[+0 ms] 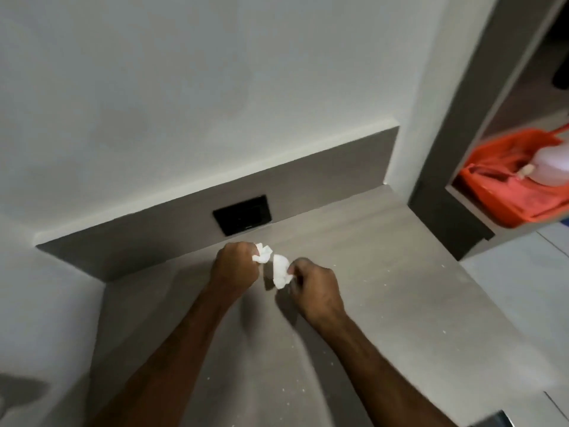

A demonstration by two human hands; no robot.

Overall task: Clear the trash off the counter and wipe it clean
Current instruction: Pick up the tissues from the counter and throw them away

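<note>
Just before the socket (241, 219), the left hand (235, 266) and right hand (317, 291) each clutch tissue (280, 271) above the counter (385, 288), where white crumbs (289, 391) remain and wiping seems unfinished.

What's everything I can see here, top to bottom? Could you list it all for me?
Pale painted wall: one, off-white, behind the counter.
Grey stone-look counter: one, grey, filling the lower middle.
Grey backsplash strip: one, grey-brown, along the counter's back edge.
Black rectangular wall socket: one, black, set in the backsplash.
Small white crumbs: many, white, scattered on the counter.
Orange plastic bag: one, orange, in the shelf opening at right, with a pale container in it.
Crumpled white tissue wads: two, white, one in each hand.
Left hand: fingers closed on a wad.
Right hand: fingers pinching the other wad.
</note>
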